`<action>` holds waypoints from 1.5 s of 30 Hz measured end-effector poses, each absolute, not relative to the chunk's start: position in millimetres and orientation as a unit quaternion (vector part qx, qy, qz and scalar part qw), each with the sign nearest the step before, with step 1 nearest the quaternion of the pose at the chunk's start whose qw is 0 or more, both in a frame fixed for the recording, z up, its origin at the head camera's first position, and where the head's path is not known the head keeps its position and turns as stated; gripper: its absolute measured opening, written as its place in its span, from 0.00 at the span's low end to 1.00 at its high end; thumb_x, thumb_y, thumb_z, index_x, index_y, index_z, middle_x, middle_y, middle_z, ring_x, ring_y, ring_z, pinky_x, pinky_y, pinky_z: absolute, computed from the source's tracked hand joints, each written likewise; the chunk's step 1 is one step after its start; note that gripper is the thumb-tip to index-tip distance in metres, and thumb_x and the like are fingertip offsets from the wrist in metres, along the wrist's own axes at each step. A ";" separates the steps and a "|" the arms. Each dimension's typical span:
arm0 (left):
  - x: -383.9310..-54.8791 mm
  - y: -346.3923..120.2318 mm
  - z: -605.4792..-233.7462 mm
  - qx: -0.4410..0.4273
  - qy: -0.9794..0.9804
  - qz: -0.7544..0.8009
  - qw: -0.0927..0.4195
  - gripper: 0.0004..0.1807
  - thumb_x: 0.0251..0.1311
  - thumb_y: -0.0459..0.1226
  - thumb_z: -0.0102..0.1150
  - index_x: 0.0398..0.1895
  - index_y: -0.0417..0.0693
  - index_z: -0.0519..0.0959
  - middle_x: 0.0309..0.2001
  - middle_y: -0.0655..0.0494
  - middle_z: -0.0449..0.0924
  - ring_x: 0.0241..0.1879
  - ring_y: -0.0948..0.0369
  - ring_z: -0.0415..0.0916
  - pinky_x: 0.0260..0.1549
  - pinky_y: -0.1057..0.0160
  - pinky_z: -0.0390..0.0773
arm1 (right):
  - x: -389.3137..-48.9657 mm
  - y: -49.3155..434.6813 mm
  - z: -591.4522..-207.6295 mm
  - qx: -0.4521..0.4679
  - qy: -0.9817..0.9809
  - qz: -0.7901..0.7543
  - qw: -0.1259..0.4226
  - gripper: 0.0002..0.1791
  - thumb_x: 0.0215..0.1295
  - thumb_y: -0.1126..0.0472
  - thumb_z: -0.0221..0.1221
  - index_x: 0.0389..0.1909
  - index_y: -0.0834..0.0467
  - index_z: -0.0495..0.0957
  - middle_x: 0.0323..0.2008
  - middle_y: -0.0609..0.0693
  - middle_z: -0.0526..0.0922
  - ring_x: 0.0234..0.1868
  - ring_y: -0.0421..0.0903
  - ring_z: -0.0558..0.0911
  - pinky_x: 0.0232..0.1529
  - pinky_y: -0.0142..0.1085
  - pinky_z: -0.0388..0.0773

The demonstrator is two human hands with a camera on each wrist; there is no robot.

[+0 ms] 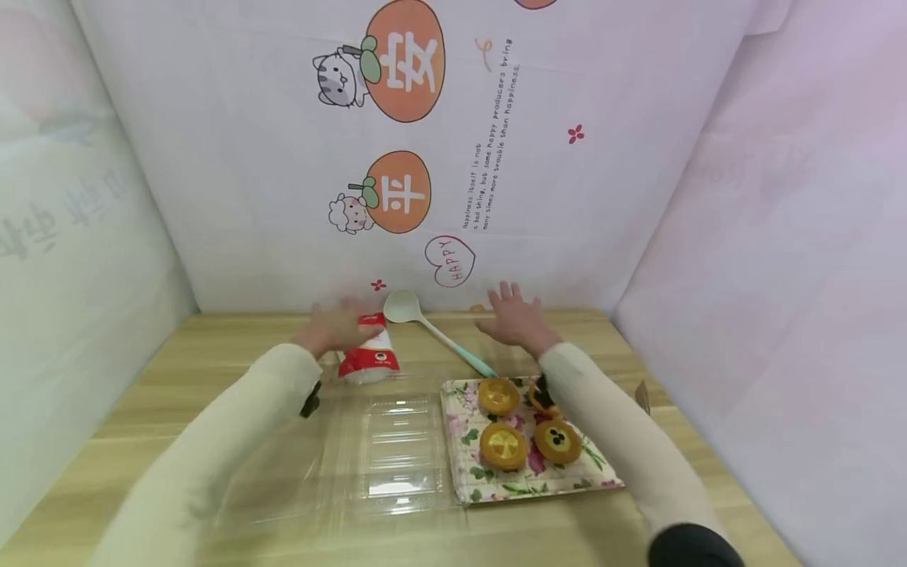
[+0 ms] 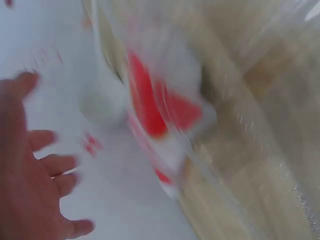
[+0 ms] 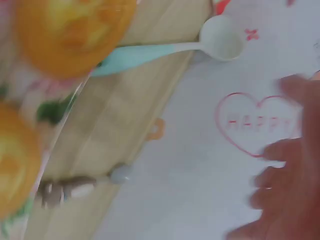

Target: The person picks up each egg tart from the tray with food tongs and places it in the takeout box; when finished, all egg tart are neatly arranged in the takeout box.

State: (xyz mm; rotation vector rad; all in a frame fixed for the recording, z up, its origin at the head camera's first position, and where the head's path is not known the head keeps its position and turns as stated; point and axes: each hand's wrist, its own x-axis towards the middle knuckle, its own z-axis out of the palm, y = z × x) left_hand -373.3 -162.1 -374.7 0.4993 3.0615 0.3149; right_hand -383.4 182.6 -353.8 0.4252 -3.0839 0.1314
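Observation:
My left hand (image 1: 333, 327) hovers with fingers spread over the back edge of the table, blurred, overlapping a red and white packet (image 1: 370, 361) in the head view. It holds nothing; in the left wrist view its fingers stand apart from the packet (image 2: 170, 107). To the right, my right hand (image 1: 520, 319) is also spread and holds nothing, above the far side of a floral tray (image 1: 468, 472). Between the hands lies a ladle (image 1: 446, 340) with a pale bowl and mint handle. Several egg tarts (image 1: 503, 446) sit on the tray, one partly hidden by the right sleeve.
A clear plastic clamshell box (image 1: 404, 449) lies opened left of the tray. In the right wrist view, a small utensil (image 3: 82, 187) with a brown handle and grey round end lies beside the tray. White printed cloth (image 1: 538, 197) walls the back and sides.

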 end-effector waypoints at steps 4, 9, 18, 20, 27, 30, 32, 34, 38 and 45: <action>-347.6 -154.5 -376.8 0.258 0.961 0.095 -0.019 0.25 0.66 0.50 0.57 0.60 0.45 0.77 0.54 0.46 0.81 0.50 0.48 0.79 0.55 0.42 0.73 | -339.7 230.3 -353.6 0.137 -0.988 0.068 0.009 0.26 0.70 0.44 0.51 0.52 0.63 0.76 0.49 0.64 0.80 0.44 0.57 0.82 0.43 0.52 0.78; -330.4 -153.5 -390.6 0.294 0.950 0.094 -0.052 0.21 0.62 0.45 0.62 0.53 0.42 0.80 0.46 0.47 0.84 0.40 0.53 0.81 0.45 0.48 0.79 | -285.9 307.4 -369.8 0.056 -0.997 0.044 0.026 0.39 0.65 0.29 0.49 0.38 0.67 0.77 0.36 0.64 0.81 0.29 0.54 0.79 0.24 0.45 0.78; -331.3 -156.4 -428.0 0.289 0.944 0.144 -0.070 0.22 0.62 0.44 0.63 0.53 0.38 0.79 0.45 0.43 0.84 0.38 0.52 0.81 0.42 0.47 0.80 | -230.1 378.5 -429.4 -0.051 -0.990 0.097 -0.093 0.51 0.63 0.25 0.45 0.41 0.77 0.74 0.31 0.67 0.76 0.23 0.51 0.74 0.20 0.40 0.68; -331.8 -155.8 -431.9 0.290 0.941 0.158 -0.080 0.19 0.61 0.42 0.65 0.49 0.37 0.81 0.42 0.44 0.84 0.35 0.54 0.80 0.40 0.50 0.81 | -227.5 382.4 -440.1 -0.053 -0.985 0.142 -0.087 0.46 0.66 0.31 0.49 0.40 0.78 0.71 0.29 0.65 0.76 0.23 0.50 0.73 0.21 0.40 0.68; -337.3 -148.4 -441.0 0.317 0.922 0.212 -0.068 0.08 0.63 0.36 0.63 0.39 0.39 0.83 0.31 0.54 0.83 0.27 0.65 0.73 0.31 0.62 0.77 | -224.5 393.4 -457.3 -0.072 -0.972 0.221 -0.044 0.28 0.66 0.42 0.56 0.29 0.65 0.68 0.21 0.53 0.68 0.20 0.46 0.68 0.19 0.38 0.67; -338.7 -145.8 -444.8 0.326 0.914 0.231 -0.076 0.06 0.62 0.33 0.63 0.38 0.39 0.83 0.32 0.53 0.84 0.29 0.63 0.76 0.33 0.60 0.79 | -224.8 398.7 -454.7 -0.066 -0.972 0.222 -0.028 0.25 0.64 0.44 0.57 0.28 0.63 0.69 0.21 0.52 0.68 0.21 0.46 0.68 0.20 0.38 0.66; -339.1 -146.6 -446.2 0.328 0.909 0.240 -0.091 0.05 0.62 0.32 0.63 0.37 0.38 0.84 0.33 0.51 0.85 0.31 0.61 0.78 0.35 0.58 0.80 | -224.8 401.4 -445.7 -0.047 -0.976 0.211 -0.016 0.23 0.64 0.45 0.58 0.26 0.62 0.69 0.20 0.51 0.68 0.21 0.46 0.67 0.21 0.38 0.65; -339.2 -147.2 -446.6 0.331 0.904 0.250 -0.102 0.05 0.62 0.32 0.63 0.36 0.38 0.84 0.33 0.51 0.85 0.32 0.59 0.79 0.36 0.56 0.80 | -221.8 405.4 -435.2 -0.006 -0.979 0.202 0.005 0.20 0.64 0.48 0.58 0.29 0.63 0.72 0.22 0.51 0.70 0.22 0.45 0.68 0.23 0.38 0.65; -338.8 -147.6 -446.2 0.328 0.900 0.266 -0.103 0.05 0.62 0.31 0.63 0.36 0.37 0.84 0.32 0.50 0.85 0.32 0.59 0.79 0.37 0.54 0.80 | -211.8 414.5 -414.7 0.115 -0.976 0.182 0.038 0.17 0.60 0.56 0.63 0.44 0.65 0.78 0.31 0.49 0.76 0.29 0.41 0.71 0.28 0.38 0.68; -340.1 -148.5 -452.0 0.328 0.901 0.263 -0.106 0.05 0.61 0.31 0.63 0.36 0.37 0.85 0.32 0.49 0.85 0.34 0.57 0.81 0.38 0.53 0.81 | -202.3 419.5 -411.4 0.212 -0.970 0.120 0.001 0.20 0.54 0.57 0.66 0.48 0.59 0.80 0.38 0.45 0.76 0.31 0.36 0.70 0.29 0.34 0.68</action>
